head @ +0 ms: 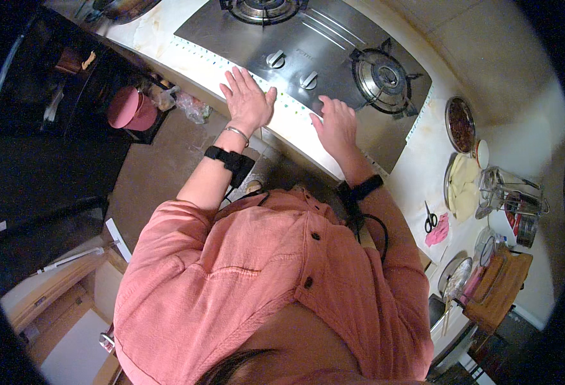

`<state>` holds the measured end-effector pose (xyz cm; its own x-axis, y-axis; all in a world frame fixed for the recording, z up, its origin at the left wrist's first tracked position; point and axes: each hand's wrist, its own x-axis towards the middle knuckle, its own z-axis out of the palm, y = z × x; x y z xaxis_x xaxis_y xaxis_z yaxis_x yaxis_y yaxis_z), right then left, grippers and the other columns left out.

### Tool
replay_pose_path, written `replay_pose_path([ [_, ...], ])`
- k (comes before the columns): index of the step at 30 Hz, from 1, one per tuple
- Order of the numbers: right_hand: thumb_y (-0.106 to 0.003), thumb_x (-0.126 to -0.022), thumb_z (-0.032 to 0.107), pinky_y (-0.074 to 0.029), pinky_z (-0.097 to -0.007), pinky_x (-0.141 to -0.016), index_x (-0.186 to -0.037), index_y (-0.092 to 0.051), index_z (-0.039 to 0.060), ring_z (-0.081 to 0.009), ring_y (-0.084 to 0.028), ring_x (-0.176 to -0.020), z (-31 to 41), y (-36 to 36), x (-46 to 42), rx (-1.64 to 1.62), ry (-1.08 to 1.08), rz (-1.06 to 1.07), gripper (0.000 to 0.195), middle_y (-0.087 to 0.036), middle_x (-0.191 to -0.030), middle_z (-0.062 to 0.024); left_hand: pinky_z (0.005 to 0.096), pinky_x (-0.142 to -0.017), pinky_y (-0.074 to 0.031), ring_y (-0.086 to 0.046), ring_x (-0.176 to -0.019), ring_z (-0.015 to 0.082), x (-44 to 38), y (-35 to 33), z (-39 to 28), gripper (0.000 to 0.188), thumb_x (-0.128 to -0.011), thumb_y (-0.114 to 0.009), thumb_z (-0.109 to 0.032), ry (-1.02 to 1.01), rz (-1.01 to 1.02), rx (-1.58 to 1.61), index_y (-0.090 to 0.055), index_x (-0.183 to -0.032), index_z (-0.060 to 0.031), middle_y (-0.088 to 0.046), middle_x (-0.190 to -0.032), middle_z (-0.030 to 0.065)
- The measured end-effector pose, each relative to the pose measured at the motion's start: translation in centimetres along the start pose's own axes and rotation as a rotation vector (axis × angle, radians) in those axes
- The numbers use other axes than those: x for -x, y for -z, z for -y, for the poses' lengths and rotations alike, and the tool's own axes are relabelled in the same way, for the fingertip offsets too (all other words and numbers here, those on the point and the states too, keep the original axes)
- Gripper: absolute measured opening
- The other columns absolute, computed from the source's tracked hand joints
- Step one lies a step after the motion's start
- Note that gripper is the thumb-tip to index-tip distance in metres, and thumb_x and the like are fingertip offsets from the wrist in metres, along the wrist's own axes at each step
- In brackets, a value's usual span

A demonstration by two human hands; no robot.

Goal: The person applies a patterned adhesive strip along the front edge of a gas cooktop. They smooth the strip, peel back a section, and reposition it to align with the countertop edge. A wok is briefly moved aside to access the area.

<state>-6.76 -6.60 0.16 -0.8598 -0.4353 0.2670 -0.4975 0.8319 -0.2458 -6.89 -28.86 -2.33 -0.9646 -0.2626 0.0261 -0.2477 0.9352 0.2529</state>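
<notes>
My left hand is at the front edge of the white countertop, palm down with its fingers apart and nothing in it. My right hand is over the near edge of the stainless steel gas hob, fingers slightly bent and apart, also without an object. Whether either hand touches the surface is hard to tell. Two control knobs, one near my left fingertips and another near my right hand, sit on the hob. A burner lies just beyond my right hand. A dotted strip runs along the hob's front edge.
On the right counter are a dish of dark food, a plate of pale yellow pieces, black scissors, a pink cloth, a bowl with chopsticks and a wooden board. A pink bin stands at left.
</notes>
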Motion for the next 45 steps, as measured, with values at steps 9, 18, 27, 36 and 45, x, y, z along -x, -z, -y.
replay_pose_path([
  [9, -0.081, -0.076, 0.030, -0.044, -0.0443, -0.086, -0.115, -0.060, 0.0040, -0.0315, -0.058, -0.099, 0.0, -1.4, -1.4, -0.040, -0.024, 0.005, 0.051, -0.062, -0.103, -0.0135, 0.0624, -0.118, -0.002, 0.001, -0.150, 0.0466, -1.7, 0.3, -1.4, 0.094, -0.097, -0.044, -0.055, 0.216, 0.005, 0.046, -0.013, -0.151, 0.0151, -0.008, -0.160, 0.0318],
  [18, -0.077, -0.081, 0.037, -0.050, -0.0441, -0.076, -0.087, -0.066, 0.0076, -0.0303, -0.066, -0.085, 2.5, -2.4, -4.9, 0.058, -0.051, 0.087, 0.032, -0.069, -0.088, -0.0120, 0.0670, -0.116, -0.009, -0.003, -0.149, 0.0489, -2.3, -0.3, -1.0, 0.095, -0.096, -0.043, -0.059, 0.240, -0.043, 0.033, -0.020, -0.148, 0.0172, -0.012, -0.160, 0.0308],
  [27, -0.074, -0.083, 0.043, -0.053, -0.0464, -0.062, -0.079, -0.066, 0.0064, -0.0333, -0.069, -0.066, 3.0, -3.5, -5.3, 0.037, -0.093, 0.118, 0.038, -0.069, -0.071, -0.0137, 0.0677, -0.115, -0.013, -0.004, -0.148, 0.0513, -1.7, 1.0, 0.7, 0.127, -0.076, -0.065, -0.074, 0.079, 0.060, 0.012, -0.017, -0.146, 0.0198, -0.009, -0.158, 0.0366],
  [36, -0.075, -0.083, 0.042, -0.049, -0.0495, -0.061, -0.080, -0.063, 0.0097, -0.0361, -0.067, -0.067, 1.9, -2.7, -3.6, 0.039, -0.185, 0.169, 0.035, -0.068, -0.070, -0.0131, 0.0737, -0.110, -0.016, -0.012, -0.147, 0.0518, -5.6, 0.6, 5.1, 0.142, -0.052, -0.085, -0.066, -0.015, -0.194, 0.170, -0.018, -0.151, 0.0104, -0.007, -0.158, 0.0358],
  [45, -0.076, -0.083, 0.039, -0.047, -0.0481, -0.061, -0.079, -0.060, 0.0110, -0.0358, -0.065, -0.066, 0.9, -1.9, -2.0, -0.008, -0.183, 0.161, 0.033, -0.067, -0.070, -0.0104, 0.0759, -0.109, -0.015, -0.006, -0.148, 0.0517, -9.5, 1.0, 9.4, 0.135, -0.051, -0.087, -0.062, -0.118, -0.140, 0.188, -0.023, -0.155, -0.0044, -0.001, -0.162, 0.0280],
])
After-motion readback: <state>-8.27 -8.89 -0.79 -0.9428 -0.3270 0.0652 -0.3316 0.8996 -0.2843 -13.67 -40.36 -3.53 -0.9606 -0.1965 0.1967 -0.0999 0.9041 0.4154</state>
